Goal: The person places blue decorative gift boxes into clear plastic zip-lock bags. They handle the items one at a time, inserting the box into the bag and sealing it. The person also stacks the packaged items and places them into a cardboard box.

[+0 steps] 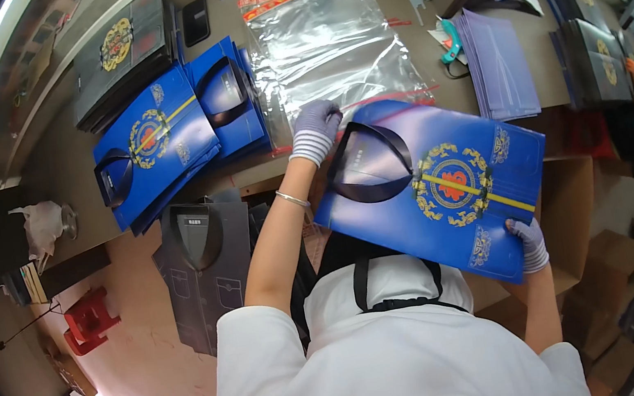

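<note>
A blue paper gift bag point(396, 214) with a black ribbon handle, a gold ring emblem and a yellow stripe is held tilted before my body. My gloved right hand point(530, 244) grips its lower right corner, thumb on the printed face. Beside the bag's upper left edge is my gloved left hand point(316, 129), its fingers drawn together over the near end of the clear plastic bags point(326, 47). Whatever those fingers pinch is too small to make out. The plastic bags lie in a pile on the table, with red-orange strips along their ends.
More blue gift bags point(182, 107) lie stacked at the left, near a black stack point(124, 54) and a phone point(195, 22). A dark gift bag point(215, 285) hangs below the table edge. On the right are purple sheets point(499, 65), a teal tool point(450, 40) and cardboard boxes point(613, 259).
</note>
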A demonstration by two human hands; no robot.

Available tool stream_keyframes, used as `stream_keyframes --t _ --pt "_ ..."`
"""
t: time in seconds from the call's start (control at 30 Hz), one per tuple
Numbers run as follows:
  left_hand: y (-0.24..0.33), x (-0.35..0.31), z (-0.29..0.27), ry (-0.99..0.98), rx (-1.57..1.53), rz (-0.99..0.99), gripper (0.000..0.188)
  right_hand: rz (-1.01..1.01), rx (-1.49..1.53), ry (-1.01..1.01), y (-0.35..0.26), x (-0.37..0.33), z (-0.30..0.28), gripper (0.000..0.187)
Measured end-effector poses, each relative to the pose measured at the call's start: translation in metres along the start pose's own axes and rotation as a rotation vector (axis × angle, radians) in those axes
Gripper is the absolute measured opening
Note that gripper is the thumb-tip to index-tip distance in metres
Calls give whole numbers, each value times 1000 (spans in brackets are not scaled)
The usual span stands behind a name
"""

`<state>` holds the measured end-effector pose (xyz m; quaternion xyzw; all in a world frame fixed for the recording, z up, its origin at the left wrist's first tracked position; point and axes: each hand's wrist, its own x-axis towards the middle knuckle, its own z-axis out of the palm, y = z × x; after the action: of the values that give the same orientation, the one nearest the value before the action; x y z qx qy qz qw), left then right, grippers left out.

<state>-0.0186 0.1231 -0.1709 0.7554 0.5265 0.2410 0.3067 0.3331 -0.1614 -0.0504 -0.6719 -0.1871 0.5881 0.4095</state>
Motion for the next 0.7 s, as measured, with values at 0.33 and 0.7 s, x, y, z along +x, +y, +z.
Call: stream_keyframes --t 0.33,0.7 --pt "-13 3 1 -79 -84 -149 14 80 25 42 -8 -7 11 34" --pt "-1 -19 -4 -93 163 70 11 -101 220 54 38 13 25 37"
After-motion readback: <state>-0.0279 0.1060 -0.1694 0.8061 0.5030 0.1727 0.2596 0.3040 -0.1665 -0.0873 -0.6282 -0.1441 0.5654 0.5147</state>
